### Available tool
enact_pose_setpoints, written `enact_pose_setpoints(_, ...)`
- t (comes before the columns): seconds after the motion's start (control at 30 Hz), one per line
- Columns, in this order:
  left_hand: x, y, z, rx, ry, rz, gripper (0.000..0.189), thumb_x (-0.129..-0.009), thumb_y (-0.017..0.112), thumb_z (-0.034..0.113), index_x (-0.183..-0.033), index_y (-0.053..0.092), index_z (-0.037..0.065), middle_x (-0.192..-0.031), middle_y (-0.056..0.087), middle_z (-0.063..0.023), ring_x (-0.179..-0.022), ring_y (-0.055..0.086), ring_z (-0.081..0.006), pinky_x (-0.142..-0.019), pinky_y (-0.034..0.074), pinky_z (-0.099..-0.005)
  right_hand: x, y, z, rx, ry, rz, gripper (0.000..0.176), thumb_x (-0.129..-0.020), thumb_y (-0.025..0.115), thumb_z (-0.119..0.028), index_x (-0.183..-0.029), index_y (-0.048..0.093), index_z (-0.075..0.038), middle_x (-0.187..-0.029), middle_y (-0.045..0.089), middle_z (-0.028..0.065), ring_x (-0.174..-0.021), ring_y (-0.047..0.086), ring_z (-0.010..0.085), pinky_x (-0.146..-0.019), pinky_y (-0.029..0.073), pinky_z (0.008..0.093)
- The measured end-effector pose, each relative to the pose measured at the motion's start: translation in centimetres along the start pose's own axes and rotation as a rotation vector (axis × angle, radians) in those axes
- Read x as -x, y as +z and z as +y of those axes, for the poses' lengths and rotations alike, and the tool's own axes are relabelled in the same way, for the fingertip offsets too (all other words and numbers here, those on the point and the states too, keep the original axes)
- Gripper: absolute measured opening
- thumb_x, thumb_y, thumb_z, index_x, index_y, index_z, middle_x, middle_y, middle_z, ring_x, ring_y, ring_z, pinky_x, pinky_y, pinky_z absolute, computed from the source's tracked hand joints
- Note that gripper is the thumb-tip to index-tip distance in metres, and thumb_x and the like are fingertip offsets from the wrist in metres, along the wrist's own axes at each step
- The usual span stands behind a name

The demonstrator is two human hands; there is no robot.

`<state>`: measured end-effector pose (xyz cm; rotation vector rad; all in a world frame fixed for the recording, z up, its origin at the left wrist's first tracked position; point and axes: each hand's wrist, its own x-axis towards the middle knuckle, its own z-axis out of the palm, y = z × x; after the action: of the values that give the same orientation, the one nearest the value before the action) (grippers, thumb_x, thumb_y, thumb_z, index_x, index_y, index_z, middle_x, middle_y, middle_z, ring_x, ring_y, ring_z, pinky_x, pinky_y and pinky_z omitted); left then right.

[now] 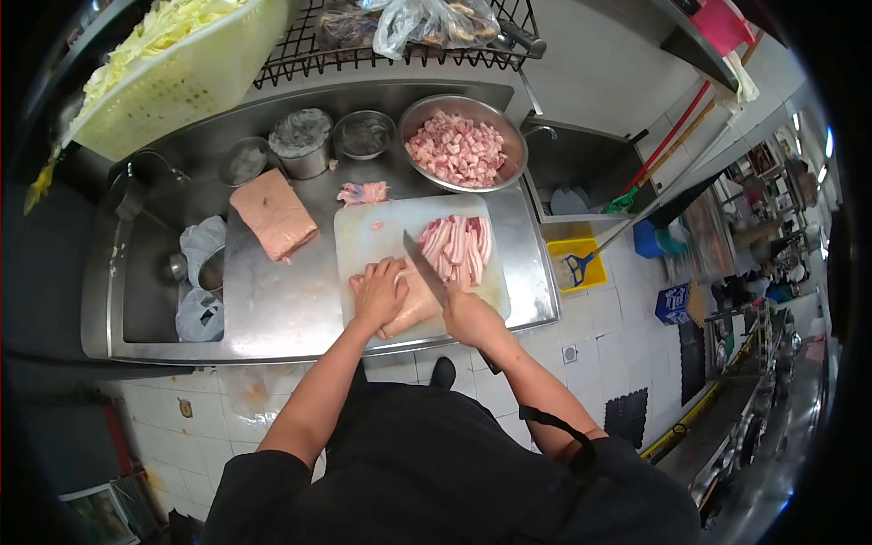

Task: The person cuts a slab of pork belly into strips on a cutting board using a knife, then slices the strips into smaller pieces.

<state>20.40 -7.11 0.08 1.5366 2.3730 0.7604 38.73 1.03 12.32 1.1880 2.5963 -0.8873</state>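
On a white cutting board [363, 232] lies a slab of pork [413, 304]. My left hand [380, 292] rests on its left part, fingers spread over the skin. My right hand [472, 318] is wrapped round the handle of a large knife [427, 265], whose blade lies along the slab's right edge and points up and left. Right of the blade are cut pork strips [456, 247]. A small meat scrap [377, 224] sits near the board's upper left. Behind the board stands a steel bowl [520, 156] of diced pork [457, 148].
Left of the board lies another pork slab [274, 213]; a meat piece [363, 193] sits behind it. Small metal bowls [364, 134] line the back. Sinks [150, 282] flank the steel counter [272, 309]. A cabbage basket [173, 95] hangs upper left. Other people are blurred at far right.
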Motion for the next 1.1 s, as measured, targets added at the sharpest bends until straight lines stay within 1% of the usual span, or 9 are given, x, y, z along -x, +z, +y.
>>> enact_pose_setpoints(0.27, -0.8, -0.1, 0.1, -0.003, 0.023, -0.004, 0.034, -0.091, 0.059, 0.030, -0.121, 0.062, 0.016, -0.121, 0.061, -0.0019, -0.112, 0.056, -0.0257, -0.090, 0.037, -0.0512, 0.5, -0.3, -0.6, 0.069, 0.025, -0.220, 0.033, -0.088, 0.052, -0.004, -0.120, 0.049, 0.006, -0.096, 0.070, 0.0307, -0.094, 0.069, 0.0470, -0.082, 0.053, 0.0558)
enact_pose_setpoints(0.4, -0.7, 0.1, -0.6, 0.027, 0.047, 0.034, 0.031, -0.087, 0.060, 0.025, -0.116, 0.062, 0.014, -0.118, 0.062, -0.0022, -0.109, 0.057, -0.0253, -0.088, 0.036, -0.0502, -7.7, 3.0, -1.7, -0.009, -0.092, -0.138, 0.036, -0.085, 0.059, -0.003, -0.119, 0.052, 0.006, -0.104, 0.069, 0.0307, -0.099, 0.068, 0.0474, -0.087, 0.053, 0.0530)
enact_pose_setpoints(0.53, -0.6, 0.4, -0.2, 0.030, 0.054, 0.071, 0.029, -0.085, 0.061, 0.020, -0.113, 0.063, 0.014, -0.115, 0.062, -0.0022, -0.107, 0.057, -0.0253, -0.087, 0.035, -0.0500, -5.2, 1.6, -0.8, 0.011, -0.100, -0.077, 0.035, -0.085, 0.059, -0.002, -0.117, 0.051, 0.006, -0.102, 0.068, 0.0322, -0.100, 0.068, 0.0472, -0.087, 0.053, 0.0531)
enact_pose_setpoints(0.6, -0.7, 0.6, -0.1, 0.026, 0.061, 0.070, 0.028, -0.084, 0.061, 0.019, -0.112, 0.063, 0.014, -0.115, 0.062, -0.0020, -0.106, 0.057, -0.0253, -0.086, 0.035, -0.0498, -1.8, -1.3, -1.3, 0.072, 0.041, -0.347, 0.029, -0.086, 0.051, 0.001, -0.112, 0.052, 0.011, -0.095, 0.067, 0.0353, -0.094, 0.068, 0.0492, -0.078, 0.054, 0.0522)
enact_pose_setpoints(0.63, -0.4, 0.4, 0.0, 0.012, 0.078, 0.062, 0.028, -0.084, 0.062, 0.019, -0.112, 0.063, 0.014, -0.115, 0.062, -0.0018, -0.106, 0.057, -0.0253, -0.086, 0.035, -0.0497, -2.4, 0.9, -0.5, 0.035, -0.216, -0.107, 0.030, -0.085, 0.050, 0.001, -0.113, 0.051, 0.011, -0.087, 0.066, 0.0360, -0.086, 0.069, 0.0494, -0.073, 0.054, 0.0524)
enact_pose_setpoints(0.73, -0.5, -0.1, -0.2, 0.042, 0.109, 0.087, 0.027, -0.084, 0.061, 0.017, -0.111, 0.063, 0.015, -0.114, 0.062, -0.0016, -0.106, 0.056, -0.0250, -0.085, 0.036, -0.0497, -7.0, -0.4, -5.1, -0.032, 0.104, -0.313, 0.036, -0.083, 0.058, 0.002, -0.118, 0.051, 0.004, -0.099, 0.068, 0.0347, -0.097, 0.069, 0.0473, -0.086, 0.053, 0.0538)
enact_pose_setpoints(0.77, -0.5, -0.3, -0.4, 0.050, 0.105, 0.060, 0.027, -0.084, 0.061, 0.016, -0.110, 0.064, 0.015, -0.115, 0.062, -0.0017, -0.106, 0.056, -0.0253, -0.084, 0.036, -0.0502, -6.8, 1.8, -2.7, 0.016, -0.118, -0.143, 0.033, -0.085, 0.054, 0.002, -0.117, 0.051, 0.004, -0.097, 0.068, 0.0346, -0.096, 0.069, 0.0474, -0.084, 0.054, 0.0533)
enact_pose_setpoints(0.9, -0.3, 0.5, -0.1, 0.033, 0.070, 0.047, 0.028, -0.083, 0.060, 0.016, -0.111, 0.064, 0.014, -0.116, 0.062, -0.0024, -0.106, 0.056, -0.0256, -0.084, 0.036, -0.0503, 1.0, 0.2, 0.3, 0.040, 0.045, -0.267, 0.026, -0.088, 0.053, -0.001, -0.112, 0.051, 0.007, -0.093, 0.068, 0.0330, -0.092, 0.068, 0.0484, -0.078, 0.054, 0.0539)
enact_pose_setpoints(1.1, -0.7, -0.1, -0.7, 0.017, 0.096, 0.022, 0.027, -0.083, 0.060, 0.015, -0.109, 0.067, 0.016, -0.118, 0.062, -0.0014, -0.107, 0.055, -0.0254, -0.084, 0.037, -0.0498, -2.7, 4.4, 0.8, -0.067, -0.074, -0.146, 0.036, -0.085, 0.050, 0.002, -0.121, 0.045, 0.008, -0.092, 0.067, 0.0338, -0.091, 0.066, 0.0520, -0.082, 0.051, 0.0562)
